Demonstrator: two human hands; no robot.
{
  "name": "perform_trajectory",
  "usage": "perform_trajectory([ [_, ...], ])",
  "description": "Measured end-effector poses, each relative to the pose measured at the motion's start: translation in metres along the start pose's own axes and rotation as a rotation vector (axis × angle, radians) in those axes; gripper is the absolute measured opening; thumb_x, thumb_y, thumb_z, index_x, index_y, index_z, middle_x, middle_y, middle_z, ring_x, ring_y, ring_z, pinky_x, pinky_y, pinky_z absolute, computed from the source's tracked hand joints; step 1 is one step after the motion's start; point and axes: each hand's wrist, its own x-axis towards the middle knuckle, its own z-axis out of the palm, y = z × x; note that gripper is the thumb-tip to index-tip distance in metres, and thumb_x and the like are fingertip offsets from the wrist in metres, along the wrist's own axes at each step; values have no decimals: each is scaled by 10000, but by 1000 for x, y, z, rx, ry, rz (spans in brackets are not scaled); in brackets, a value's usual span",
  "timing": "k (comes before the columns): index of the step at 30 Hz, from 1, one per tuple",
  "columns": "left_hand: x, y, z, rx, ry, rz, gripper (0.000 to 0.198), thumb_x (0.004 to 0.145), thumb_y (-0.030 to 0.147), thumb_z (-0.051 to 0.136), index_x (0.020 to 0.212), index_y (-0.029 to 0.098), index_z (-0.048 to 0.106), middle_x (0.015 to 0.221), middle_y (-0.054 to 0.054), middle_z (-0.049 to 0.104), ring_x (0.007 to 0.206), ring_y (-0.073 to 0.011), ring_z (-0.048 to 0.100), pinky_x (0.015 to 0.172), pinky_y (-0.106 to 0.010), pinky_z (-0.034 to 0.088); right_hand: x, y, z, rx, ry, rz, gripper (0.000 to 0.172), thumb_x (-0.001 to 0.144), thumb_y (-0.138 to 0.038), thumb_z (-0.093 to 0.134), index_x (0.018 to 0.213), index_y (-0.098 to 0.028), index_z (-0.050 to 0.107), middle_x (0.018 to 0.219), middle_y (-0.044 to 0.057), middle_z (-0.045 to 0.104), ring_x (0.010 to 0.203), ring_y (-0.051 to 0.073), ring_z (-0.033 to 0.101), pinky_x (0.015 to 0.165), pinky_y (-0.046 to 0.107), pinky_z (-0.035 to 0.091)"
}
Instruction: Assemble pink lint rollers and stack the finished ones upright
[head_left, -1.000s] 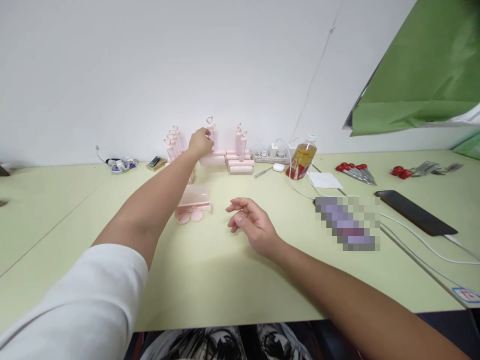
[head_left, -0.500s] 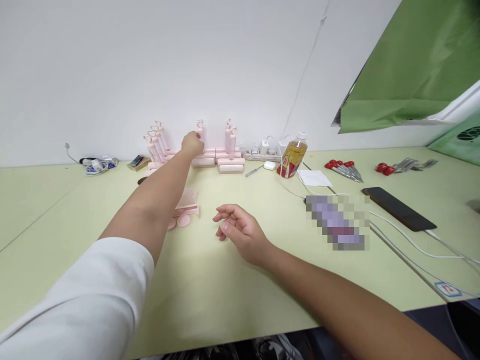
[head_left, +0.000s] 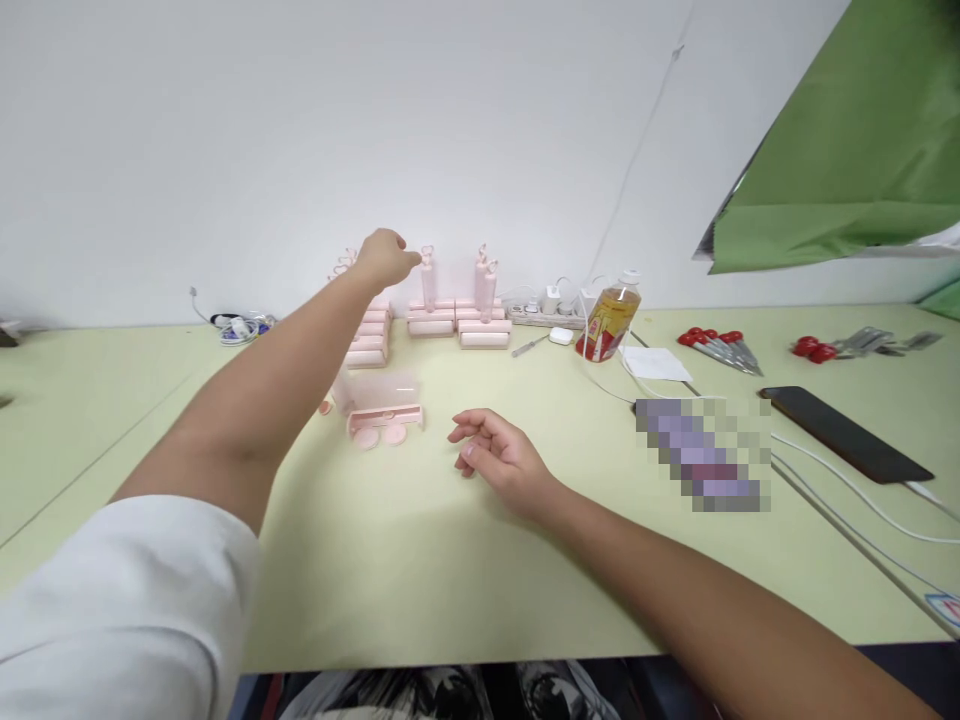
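Note:
My left hand reaches to the back, its fingertips beside the heart-shaped top of an upright clear pink tube. Whether they still touch is unclear; no grip shows. The tube stands among pink cylindrical cases. More heart-topped tubes rise to the right, and others are partly hidden behind my left wrist. My right hand hovers over the table, fingers loosely curled and apart, holding nothing. Left of it lies an opened pink case with a clear panel behind, and two pink discs in front.
A tilted drink bottle, a power strip and a small screwdriver are at the back. To the right are red-handled tools, a black phone and white cables. A coiled cable lies at the left.
My left hand has moved off the tube's upper body, up and left; the tube stays standing. The view has shifted left. My right hand keeps nearly the same pose.

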Motion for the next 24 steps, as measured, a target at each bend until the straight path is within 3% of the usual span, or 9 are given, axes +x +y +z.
perform_trajectory([
  [4, -48, 0, -61, 56, -113, 53, 310, 754, 397, 678, 982, 186, 687, 865, -108, 679, 750, -248, 624, 664, -392, 472, 0, 2, 0, -18, -34, -14, 292, 843, -280, 586, 1130, -236, 554, 1044, 54, 604, 733, 132, 608, 676, 333, 514],
  [8, -93, -26, -88, 145, -131, 11, 276, 739, 410, 656, 931, 222, 716, 803, -79, 682, 693, -229, 619, 608, -359, 464, 1, 3, 0, -28, -32, -11, 289, 830, -295, 599, 1109, -230, 563, 1033, 52, 602, 722, 130, 605, 667, 332, 516],
  [16, -131, -90, -80, 259, -227, -121, 277, 691, 482, 636, 853, 271, 715, 870, -49, 715, 742, -256, 647, 545, -305, 438, 5, 9, -3, -56, -33, 36, 247, 810, -311, 623, 1035, -213, 597, 980, 46, 623, 687, 127, 599, 668, 335, 517],
  [21, -137, -100, -73, 194, -221, -90, 322, 710, 510, 611, 911, 269, 680, 1059, -50, 711, 847, -253, 655, 583, -286, 461, 6, 11, -4, -85, -34, 57, 253, 801, -310, 624, 1028, -201, 594, 969, 48, 624, 673, 122, 595, 676, 337, 516],
  [24, -134, -100, -69, 244, -207, -94, 338, 708, 502, 607, 933, 254, 654, 1046, -75, 710, 837, -265, 656, 592, -304, 459, 6, 10, -5, -91, -35, 71, 262, 795, -314, 627, 1027, -196, 591, 967, 51, 622, 671, 123, 595, 677, 337, 512],
])
